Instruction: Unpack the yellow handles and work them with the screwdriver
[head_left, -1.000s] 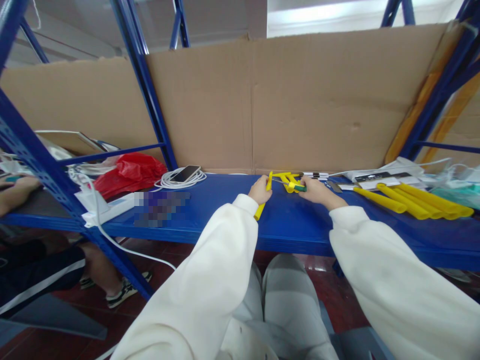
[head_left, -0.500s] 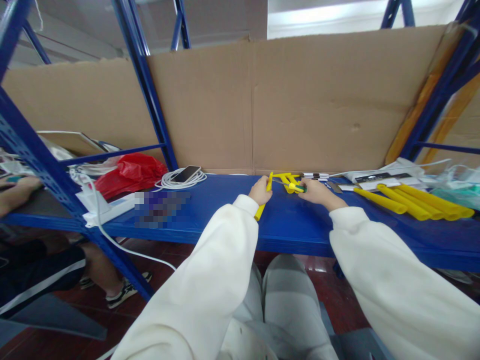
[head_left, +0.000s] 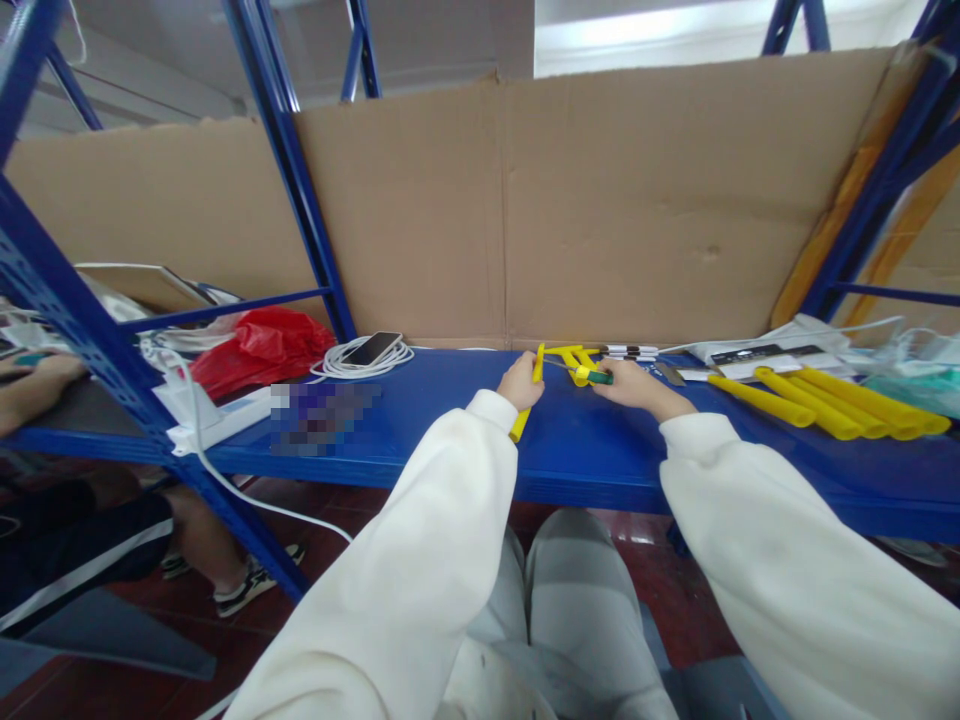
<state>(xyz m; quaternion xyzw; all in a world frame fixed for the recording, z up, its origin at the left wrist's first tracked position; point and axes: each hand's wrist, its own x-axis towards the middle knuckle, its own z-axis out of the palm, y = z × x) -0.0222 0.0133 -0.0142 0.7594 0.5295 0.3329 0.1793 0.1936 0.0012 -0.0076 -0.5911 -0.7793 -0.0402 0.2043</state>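
My left hand (head_left: 519,382) is wrapped round a yellow tube-like piece (head_left: 520,424), held tilted above the blue shelf top (head_left: 450,400). To its right, my right hand (head_left: 628,384) grips a screwdriver (head_left: 598,377) with a green and yellow handle. The screwdriver's thin shaft points left at the upper part of the yellow piece; whether the tip touches it is too small to tell. Just behind the screwdriver lie other yellow parts (head_left: 571,354), partly hidden by it.
Several yellow tubes (head_left: 825,405) lie at the right, by white packages (head_left: 772,350). Black-and-white pieces (head_left: 630,352) sit near the cardboard wall (head_left: 637,200). Leftward are a phone (head_left: 375,347) on a coiled white cable, a red bag (head_left: 262,345), a white power strip (head_left: 225,417) and another person's hand (head_left: 45,385).
The screwdriver's handle has turned a little in my right hand, showing more green and less yellow. Both hands stay in nearly the same place.
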